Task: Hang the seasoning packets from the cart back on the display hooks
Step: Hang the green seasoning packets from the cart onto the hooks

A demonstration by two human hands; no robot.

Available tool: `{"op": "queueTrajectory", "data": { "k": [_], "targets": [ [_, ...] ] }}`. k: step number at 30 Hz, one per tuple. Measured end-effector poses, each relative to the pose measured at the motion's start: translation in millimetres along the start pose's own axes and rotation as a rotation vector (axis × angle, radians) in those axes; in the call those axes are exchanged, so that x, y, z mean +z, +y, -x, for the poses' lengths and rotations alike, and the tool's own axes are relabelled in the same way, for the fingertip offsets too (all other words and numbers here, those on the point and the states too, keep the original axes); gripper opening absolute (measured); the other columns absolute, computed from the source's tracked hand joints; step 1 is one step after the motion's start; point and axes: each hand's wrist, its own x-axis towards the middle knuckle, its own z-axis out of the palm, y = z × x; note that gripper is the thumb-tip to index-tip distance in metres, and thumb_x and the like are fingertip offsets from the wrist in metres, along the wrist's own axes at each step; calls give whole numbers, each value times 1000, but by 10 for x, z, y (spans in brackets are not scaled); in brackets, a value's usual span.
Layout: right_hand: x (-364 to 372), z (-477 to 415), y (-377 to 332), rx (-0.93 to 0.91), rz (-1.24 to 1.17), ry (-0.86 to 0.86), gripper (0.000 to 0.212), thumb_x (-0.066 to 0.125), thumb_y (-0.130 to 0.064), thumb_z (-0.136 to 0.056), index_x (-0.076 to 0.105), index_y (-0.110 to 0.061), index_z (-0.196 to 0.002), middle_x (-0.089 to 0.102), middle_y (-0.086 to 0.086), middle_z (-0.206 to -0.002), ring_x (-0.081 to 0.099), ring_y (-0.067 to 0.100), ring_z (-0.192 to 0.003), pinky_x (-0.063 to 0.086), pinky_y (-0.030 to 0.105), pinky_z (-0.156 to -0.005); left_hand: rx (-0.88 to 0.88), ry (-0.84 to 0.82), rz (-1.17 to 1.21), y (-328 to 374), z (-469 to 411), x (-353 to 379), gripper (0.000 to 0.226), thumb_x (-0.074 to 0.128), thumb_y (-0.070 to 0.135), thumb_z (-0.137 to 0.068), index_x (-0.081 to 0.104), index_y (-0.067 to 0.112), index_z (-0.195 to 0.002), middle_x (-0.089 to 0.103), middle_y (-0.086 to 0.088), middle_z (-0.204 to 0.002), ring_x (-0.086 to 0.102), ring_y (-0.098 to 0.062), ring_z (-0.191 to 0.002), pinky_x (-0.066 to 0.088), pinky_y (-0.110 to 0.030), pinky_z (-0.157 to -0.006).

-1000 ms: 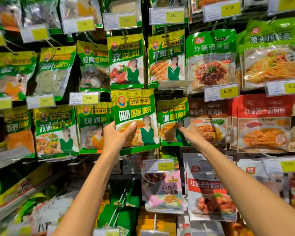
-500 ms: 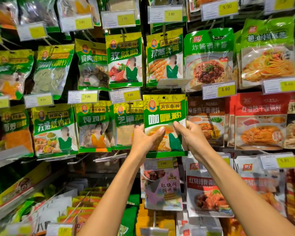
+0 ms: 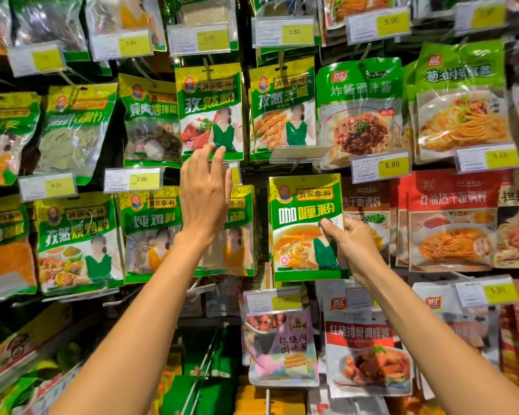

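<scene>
Curry packet (image 3: 304, 211) x1 pinched in R hand (image 3: 352, 247); L hand (image 3: 206, 199) spread, fingers up by 1 price tag (image 3: 235, 176).

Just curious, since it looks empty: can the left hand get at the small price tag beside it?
Likely yes: the left hand is open and hovers right before the tag, with nothing between them.

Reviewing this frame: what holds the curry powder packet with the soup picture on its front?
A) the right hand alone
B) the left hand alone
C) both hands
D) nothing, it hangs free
A: the right hand pinches the curry powder packet at its right edge, thumb on the front, while the left hand reaches up, apart from it.
</scene>
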Motion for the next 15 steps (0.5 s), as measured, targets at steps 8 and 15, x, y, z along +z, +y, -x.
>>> {"op": "queueTrajectory", "data": {
  "k": [8, 15],
  "targets": [
    [30, -102, -66, 25, 64, 17, 28, 61, -20, -92, 53, -12, -66, 53, -13, -39, 49, -1, -33, 34, 12, -32, 55, 11, -30, -105, 51, 115, 36, 44, 21, -97, 52, -4, -122, 56, -23, -121, 53, -37, -114, 38, -45, -100],
    [122, -144, -11, 94, 51, 43, 22, 62, -21, -90, 62, 1, -88, 58, 15, -81, 56, 26, -73, 46, 34, -63, 82, 20, -31, -136, 82, 121, 37, 45, 19, -97, 50, -5, -125, 57, -23, -118, 54, -36, -111, 39, -47, -102]
  ]
}}
